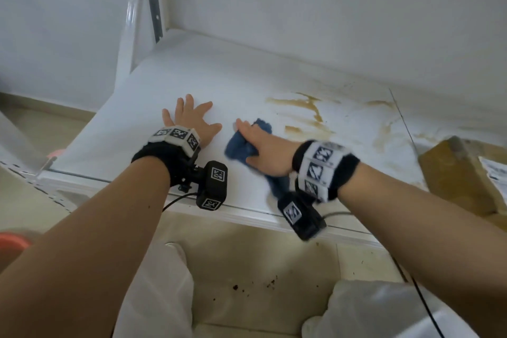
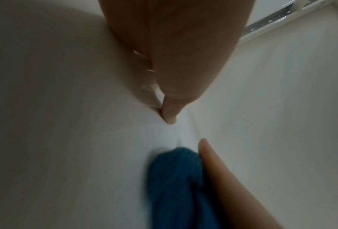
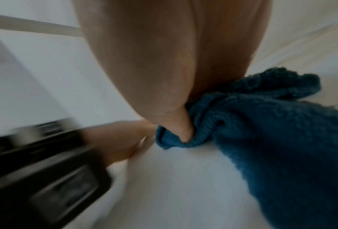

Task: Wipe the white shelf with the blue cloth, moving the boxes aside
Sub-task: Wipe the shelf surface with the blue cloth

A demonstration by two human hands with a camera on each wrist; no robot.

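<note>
Left hand point(image 1: 189, 118) flat, fingers spread, pressing shelf point(image 1: 233, 77); right hand point(image 1: 263, 151) just beside it, gripping bunched cloth point(image 1: 241, 148) against shelf; stains point(image 1: 307, 110) beyond right hand; box point(image 1: 455, 173) far right.

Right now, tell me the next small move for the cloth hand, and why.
Probably sweep the right hand and its cloth rightward onto the brown stains. They lie unwiped just beyond the cloth, while the left hand rests flat on the shelf, bracing.

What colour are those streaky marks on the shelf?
The streaks on the white shelf are yellowish brown, right of the blue cloth; clearest in the head view.
</note>
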